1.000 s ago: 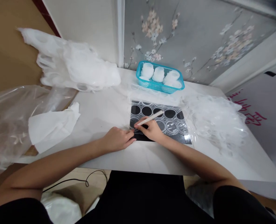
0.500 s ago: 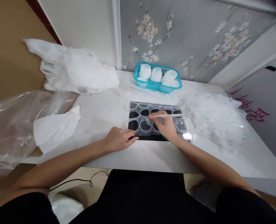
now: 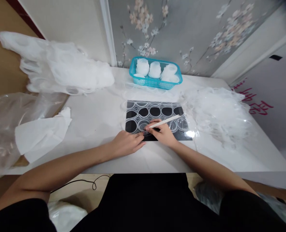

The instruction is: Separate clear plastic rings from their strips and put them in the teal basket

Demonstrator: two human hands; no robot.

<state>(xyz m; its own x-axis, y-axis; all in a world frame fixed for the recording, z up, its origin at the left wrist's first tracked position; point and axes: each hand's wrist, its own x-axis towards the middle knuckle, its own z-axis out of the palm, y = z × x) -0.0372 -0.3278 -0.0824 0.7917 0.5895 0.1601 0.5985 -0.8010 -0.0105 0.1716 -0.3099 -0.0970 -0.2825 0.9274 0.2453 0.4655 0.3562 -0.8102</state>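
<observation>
A translucent sheet with rows of ring outlines (image 3: 155,105) lies over a black rectangular mat (image 3: 186,136) on the white table. Pinched in my right hand (image 3: 165,133) is a slim white stick-shaped tool (image 3: 165,121), its far end slanting up to the right. Its tip is down at a ring in the front row, hidden by the fingers. My left hand (image 3: 128,142) rests flat at the front left of the mat, fingers stretched out and touching the sheet's edge close to the right fingertips.
Behind the mat stands a blue basket (image 3: 157,86) with stacks of white rings. Clear ringed scrap (image 3: 217,112) is heaped on the right. A white ringed pile (image 3: 67,67) lies back left, near a white cloth-like piece (image 3: 41,135) and clear plastic film (image 3: 2,119).
My right hand has moved toward my left hand, down to the front row of rings, and the tool now tilts more steeply. The left fingers have edged further onto the sheet. The view has shifted.
</observation>
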